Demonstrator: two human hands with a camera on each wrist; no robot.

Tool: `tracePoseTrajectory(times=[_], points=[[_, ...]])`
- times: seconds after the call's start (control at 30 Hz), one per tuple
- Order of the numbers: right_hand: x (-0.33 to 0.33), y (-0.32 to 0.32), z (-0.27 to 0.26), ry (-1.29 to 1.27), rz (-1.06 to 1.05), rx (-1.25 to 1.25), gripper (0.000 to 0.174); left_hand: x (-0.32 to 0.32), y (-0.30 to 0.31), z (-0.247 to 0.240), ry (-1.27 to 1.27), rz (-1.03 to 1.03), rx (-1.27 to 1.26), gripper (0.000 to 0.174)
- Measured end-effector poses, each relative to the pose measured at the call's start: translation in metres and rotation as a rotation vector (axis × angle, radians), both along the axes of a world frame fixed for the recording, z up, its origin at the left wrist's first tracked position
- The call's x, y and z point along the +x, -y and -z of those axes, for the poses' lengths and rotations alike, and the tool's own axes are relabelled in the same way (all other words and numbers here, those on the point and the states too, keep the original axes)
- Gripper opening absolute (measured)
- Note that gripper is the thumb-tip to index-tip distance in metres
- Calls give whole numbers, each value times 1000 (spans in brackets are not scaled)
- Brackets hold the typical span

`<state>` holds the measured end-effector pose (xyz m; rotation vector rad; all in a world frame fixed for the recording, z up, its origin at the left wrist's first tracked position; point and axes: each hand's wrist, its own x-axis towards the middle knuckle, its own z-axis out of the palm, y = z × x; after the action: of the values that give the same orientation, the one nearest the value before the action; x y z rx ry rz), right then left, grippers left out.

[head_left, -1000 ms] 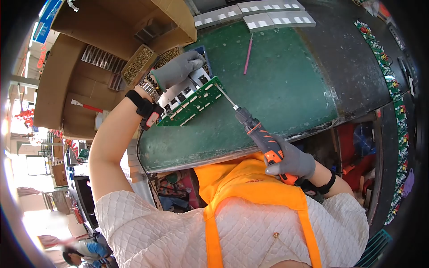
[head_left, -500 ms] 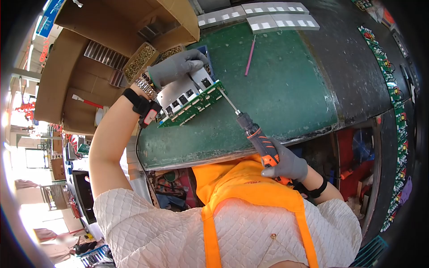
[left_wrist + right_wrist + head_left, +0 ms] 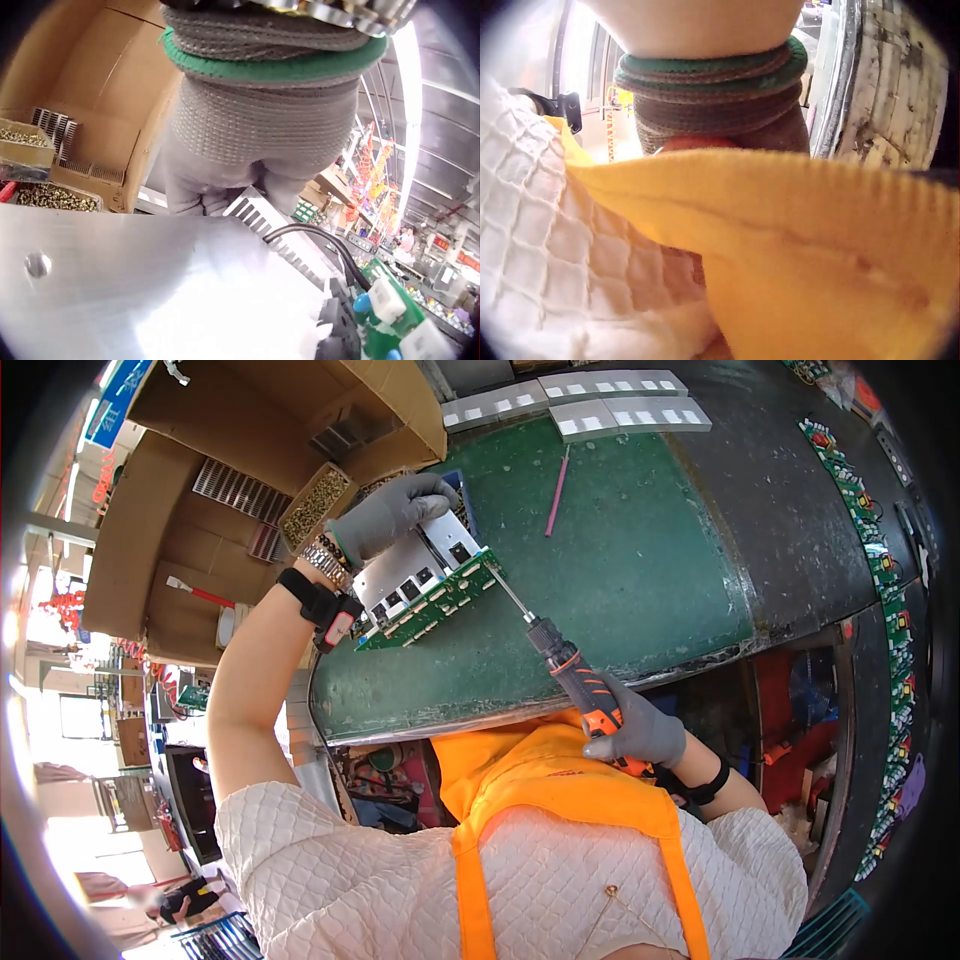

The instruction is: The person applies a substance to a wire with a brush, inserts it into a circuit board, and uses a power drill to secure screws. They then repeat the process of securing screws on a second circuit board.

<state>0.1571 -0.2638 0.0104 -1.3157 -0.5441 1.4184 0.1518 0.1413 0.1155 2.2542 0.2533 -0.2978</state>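
My gloved left hand [image 3: 388, 515] grips the top edge of a metal plate [image 3: 385, 572], whose lower side carries a green circuit board [image 3: 432, 603] standing tilted over the bench. In the left wrist view the shiny plate [image 3: 150, 285] spreads below the gloved hand [image 3: 255, 142], its fingertips hidden behind the edge. My gloved right hand [image 3: 645, 732] holds an orange and black power screwdriver [image 3: 585, 685]. The driver's thin bit reaches the board's right end; whether it touches a screw is too small to tell. An orange apron [image 3: 795, 225] hides most of the right hand in the right wrist view.
Bins of small brass screws [image 3: 318, 505] stand by an open cardboard box [image 3: 150, 550] at the left. A pink stick [image 3: 557, 495] lies on the green mat [image 3: 630, 550]. Grey metal parts [image 3: 630, 413] line the back. A row of circuit boards [image 3: 885, 575] runs along the right.
The right hand and driver have moved slightly left. The left hand still grips the plate, and the board's angle has shifted a little.
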Motion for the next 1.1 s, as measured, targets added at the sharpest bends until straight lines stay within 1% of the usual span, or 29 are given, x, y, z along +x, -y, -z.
tracePoseTrajectory(times=[0.03, 0.2, 0.27, 0.33, 0.43, 0.57, 0.63, 0.77, 0.97, 1.1], points=[[0, 0, -2, -11, 6, -2, 97, -2, 0, 2, 37, -7, -28, 26], [2, 1, -3, -27, -2, -7, 95, -10, 5, 4, 46, -46, -35, 29], [2, 2, -6, -101, 12, -18, 93, -11, 6, 2, 37, -57, -60, 31], [2, 2, -10, -95, 15, -14, 91, -12, 9, -9, -23, 79, -89, 36], [3, 4, -11, -73, 17, 0, 88, -13, 9, -9, -34, 108, -147, 41], [0, 5, -8, -14, 25, 20, 86, -13, 5, 3, 0, 95, -164, 40], [0, 4, -13, -29, 25, 0, 85, -15, 3, 7, 34, 83, -184, 39], [1, 3, -16, -39, 11, -25, 84, -16, 7, 3, 41, 69, -188, 37], [2, 2, -21, -33, 8, -57, 84, -15, 9, 2, 40, 66, -113, 32], [0, 3, -19, -58, 36, -18, 85, -13, 10, 3, 33, 51, -115, 30]])
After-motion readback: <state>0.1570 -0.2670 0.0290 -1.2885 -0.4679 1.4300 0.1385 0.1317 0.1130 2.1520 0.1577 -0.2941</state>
